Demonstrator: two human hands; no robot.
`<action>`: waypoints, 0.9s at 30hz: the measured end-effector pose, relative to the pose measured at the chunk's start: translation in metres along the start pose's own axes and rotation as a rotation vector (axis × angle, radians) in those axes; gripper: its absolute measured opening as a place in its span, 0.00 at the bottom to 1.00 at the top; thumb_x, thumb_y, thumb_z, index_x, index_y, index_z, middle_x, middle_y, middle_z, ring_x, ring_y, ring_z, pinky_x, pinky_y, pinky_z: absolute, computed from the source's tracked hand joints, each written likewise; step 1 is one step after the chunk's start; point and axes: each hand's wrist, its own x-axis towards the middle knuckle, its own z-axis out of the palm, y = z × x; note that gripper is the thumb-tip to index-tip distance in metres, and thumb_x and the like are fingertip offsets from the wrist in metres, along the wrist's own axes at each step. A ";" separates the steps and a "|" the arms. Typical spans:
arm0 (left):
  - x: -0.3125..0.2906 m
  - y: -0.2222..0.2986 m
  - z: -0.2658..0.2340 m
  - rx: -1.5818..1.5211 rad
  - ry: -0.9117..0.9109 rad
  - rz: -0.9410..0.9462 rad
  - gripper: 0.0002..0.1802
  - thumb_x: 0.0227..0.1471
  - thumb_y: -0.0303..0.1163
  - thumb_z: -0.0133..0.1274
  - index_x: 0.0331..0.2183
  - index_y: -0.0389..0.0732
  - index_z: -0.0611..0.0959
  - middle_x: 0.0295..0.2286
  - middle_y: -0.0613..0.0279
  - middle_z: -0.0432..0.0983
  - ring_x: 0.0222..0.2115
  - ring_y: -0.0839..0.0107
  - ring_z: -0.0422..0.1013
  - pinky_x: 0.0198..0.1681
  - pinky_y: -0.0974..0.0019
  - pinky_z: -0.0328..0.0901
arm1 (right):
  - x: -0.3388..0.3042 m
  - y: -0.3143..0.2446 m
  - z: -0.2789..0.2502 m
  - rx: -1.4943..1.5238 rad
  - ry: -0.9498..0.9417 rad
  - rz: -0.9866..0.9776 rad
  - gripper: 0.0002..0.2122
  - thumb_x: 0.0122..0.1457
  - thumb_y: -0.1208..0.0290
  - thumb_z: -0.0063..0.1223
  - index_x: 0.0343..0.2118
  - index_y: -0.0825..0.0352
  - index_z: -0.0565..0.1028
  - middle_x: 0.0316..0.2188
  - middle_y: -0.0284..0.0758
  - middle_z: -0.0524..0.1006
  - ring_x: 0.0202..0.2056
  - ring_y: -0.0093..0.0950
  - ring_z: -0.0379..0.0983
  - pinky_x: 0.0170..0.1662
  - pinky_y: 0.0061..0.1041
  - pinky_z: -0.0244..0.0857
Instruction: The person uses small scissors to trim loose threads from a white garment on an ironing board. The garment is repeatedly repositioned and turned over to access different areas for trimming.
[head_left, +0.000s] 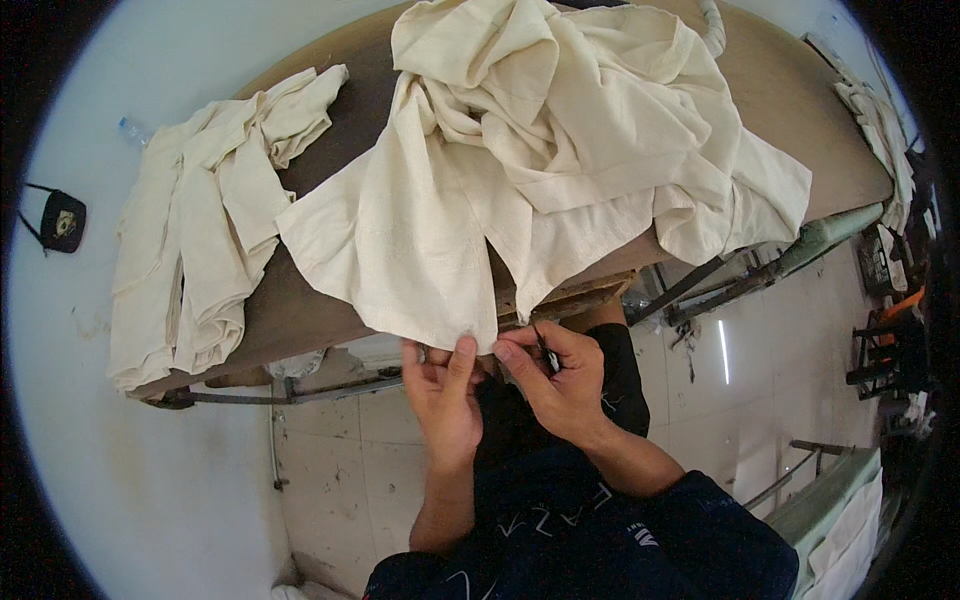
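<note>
A cream cloth garment [430, 230] lies heaped and creased on the brown padded table, one of its flaps hanging over the near edge. My left hand [445, 390] is closed on the lower hem of that flap, thumb on top and fingers underneath. At the flap's corner, beside the left thumb, my right hand [560, 385] has its thumb and fingertips against the cloth. Small black snips [549, 352] stick up between the right hand's fingers; their lower part is hidden in the grip.
Folded cream garments [190, 250] are stacked at the table's left end. The brown padded table [330, 190] has a metal rail [300, 397] below its near edge. More cloth [885, 140] hangs at the far right. A green-covered stand [830, 510] is at lower right, and a black pouch [63, 222] hangs on the wall.
</note>
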 end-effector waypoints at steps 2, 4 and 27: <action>0.003 -0.014 -0.011 0.456 0.057 0.635 0.33 0.56 0.22 0.61 0.58 0.36 0.65 0.46 0.55 0.75 0.42 0.69 0.70 0.42 0.63 0.66 | 0.000 -0.001 -0.004 -0.021 -0.005 -0.005 0.06 0.62 0.74 0.62 0.35 0.72 0.80 0.19 0.23 0.72 0.20 0.10 0.60 0.23 0.14 0.54; 0.002 -0.020 -0.019 0.658 -0.007 1.062 0.35 0.48 0.21 0.67 0.57 0.38 0.72 0.51 0.52 0.69 0.50 0.60 0.65 0.47 0.58 0.62 | 0.000 -0.002 -0.007 -0.001 -0.006 -0.015 0.05 0.63 0.74 0.61 0.34 0.71 0.79 0.19 0.23 0.73 0.19 0.10 0.60 0.23 0.14 0.53; 0.012 0.029 0.013 0.362 -0.130 0.352 0.09 0.57 0.21 0.62 0.41 0.31 0.84 0.32 0.60 0.83 0.31 0.81 0.77 0.34 0.76 0.70 | 0.011 -0.031 -0.022 -0.344 -0.031 -0.414 0.17 0.54 0.73 0.69 0.48 0.64 0.82 0.36 0.38 0.75 0.29 0.26 0.76 0.31 0.22 0.71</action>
